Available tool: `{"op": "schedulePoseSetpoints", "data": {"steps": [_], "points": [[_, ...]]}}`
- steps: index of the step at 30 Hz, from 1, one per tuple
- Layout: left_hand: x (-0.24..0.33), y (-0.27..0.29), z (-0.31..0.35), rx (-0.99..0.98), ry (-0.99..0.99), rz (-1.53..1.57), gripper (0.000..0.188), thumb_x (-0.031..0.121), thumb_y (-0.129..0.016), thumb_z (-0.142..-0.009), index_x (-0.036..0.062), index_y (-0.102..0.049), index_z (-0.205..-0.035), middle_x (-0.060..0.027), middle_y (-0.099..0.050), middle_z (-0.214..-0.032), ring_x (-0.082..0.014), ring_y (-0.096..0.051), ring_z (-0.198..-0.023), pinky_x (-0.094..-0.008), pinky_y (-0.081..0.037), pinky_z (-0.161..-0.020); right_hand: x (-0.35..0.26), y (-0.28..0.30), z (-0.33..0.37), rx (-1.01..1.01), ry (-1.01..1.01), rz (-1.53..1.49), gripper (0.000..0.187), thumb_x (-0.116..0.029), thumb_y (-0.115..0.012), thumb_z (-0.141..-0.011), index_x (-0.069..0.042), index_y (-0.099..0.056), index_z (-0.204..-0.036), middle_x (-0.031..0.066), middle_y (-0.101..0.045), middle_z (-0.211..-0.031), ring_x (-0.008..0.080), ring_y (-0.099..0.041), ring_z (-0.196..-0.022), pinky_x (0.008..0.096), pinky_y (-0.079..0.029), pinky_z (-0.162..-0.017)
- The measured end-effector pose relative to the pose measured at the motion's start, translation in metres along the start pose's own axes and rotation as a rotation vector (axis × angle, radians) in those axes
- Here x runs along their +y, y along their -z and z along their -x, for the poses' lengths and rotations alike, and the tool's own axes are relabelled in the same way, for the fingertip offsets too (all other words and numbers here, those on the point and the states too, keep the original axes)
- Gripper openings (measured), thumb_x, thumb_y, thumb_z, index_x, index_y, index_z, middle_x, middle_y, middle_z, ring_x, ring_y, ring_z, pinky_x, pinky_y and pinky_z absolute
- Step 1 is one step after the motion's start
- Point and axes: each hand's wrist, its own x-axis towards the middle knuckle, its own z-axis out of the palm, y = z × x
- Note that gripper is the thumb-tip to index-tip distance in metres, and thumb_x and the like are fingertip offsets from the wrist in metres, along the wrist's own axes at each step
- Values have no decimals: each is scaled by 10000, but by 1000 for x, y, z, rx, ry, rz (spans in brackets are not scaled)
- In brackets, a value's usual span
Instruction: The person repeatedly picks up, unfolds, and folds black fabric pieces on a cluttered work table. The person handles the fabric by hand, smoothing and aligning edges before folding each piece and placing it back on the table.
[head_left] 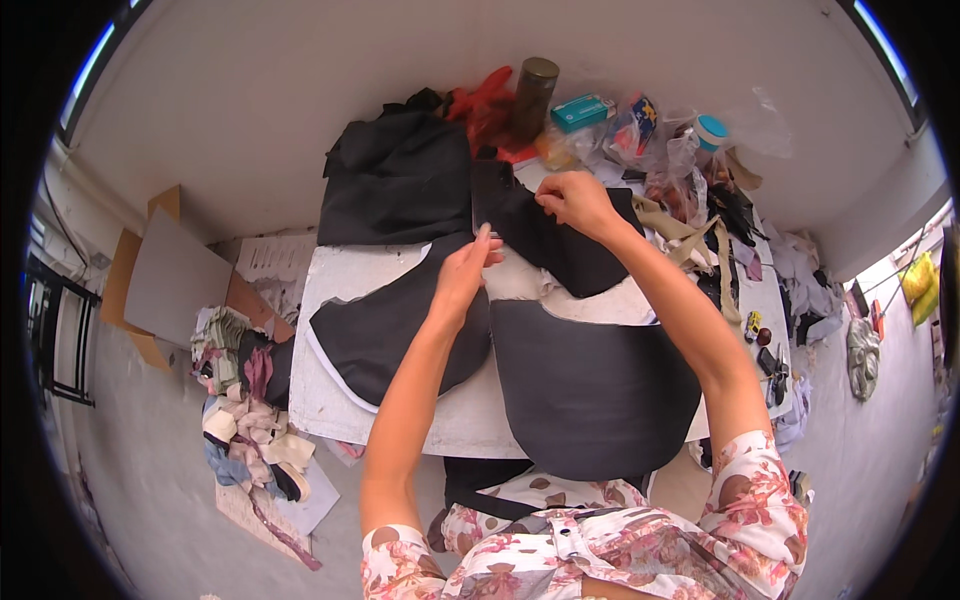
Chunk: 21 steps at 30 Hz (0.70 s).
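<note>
My left hand [468, 268], fingers mostly stretched out, is at the upper edge of a curved black fabric piece [400, 335] with a white edge showing beneath its lower left side. Up and to the right, my right hand [580, 203] has its fingers pinched together over another black cloth piece [570, 250]; what is between the fingertips is too small to make out. A rounded black panel [598, 385] lies nearest me and hangs over the table's front edge. Behind my left hand lies a folded stack of black cloth [395, 185].
The white table [450, 430] stands against a wall. Along its back are a red plastic bag [485, 105], a dark cylinder [535, 98], a teal box [583, 113] and clear bags. Scraps and small tools [772, 370] lie at right. Cloth scraps [255, 435] and a cardboard box [180, 285] are at left.
</note>
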Motion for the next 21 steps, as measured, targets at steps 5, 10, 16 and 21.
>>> {"op": "schedulePoseSetpoints", "data": {"steps": [5, 10, 16, 21], "points": [[30, -47, -25, -40, 108, 157, 761, 673, -545, -844, 61, -564, -1297, -128, -596, -1194, -194, -516, -1150, -362, -413, -883, -16, 22, 30, 136, 182, -3, 104, -159, -653, -790, -83, -709, -835, 110, -669, -708, 304, -656, -712, 391, -496, -647], [49, -69, -38, 0, -345, 165, 126, 177, -596, -947, 85, -672, -907, 12, -581, -671, -86, -504, -580, -232, -398, -496, -26, 41, 35, 274, 401, -119, 239, -75, -617, -724, -60, -680, -955, 173, -679, -893, 335, -652, -874, 396, -504, -776], [88, -55, -2, 162, -943, -483, 152, 129, -640, -913, -17, -625, -871, -95, -415, -576, -79, -360, -539, -275, -346, -481, 13, 73, 35, -65, 350, 90, 326, -159, -600, -692, -7, -646, -977, 194, -675, -895, 357, -649, -882, 401, -508, -790], [109, -36, 25, 280, -919, -457, 182, 137, -648, -920, -24, -601, -848, 3, -375, -597, -53, -336, -573, -237, -297, -497, 49, 118, 75, -24, 248, 183, 236, -189, -706, -725, -23, -685, -891, 136, -692, -813, 284, -673, -794, 366, -516, -718]]}}
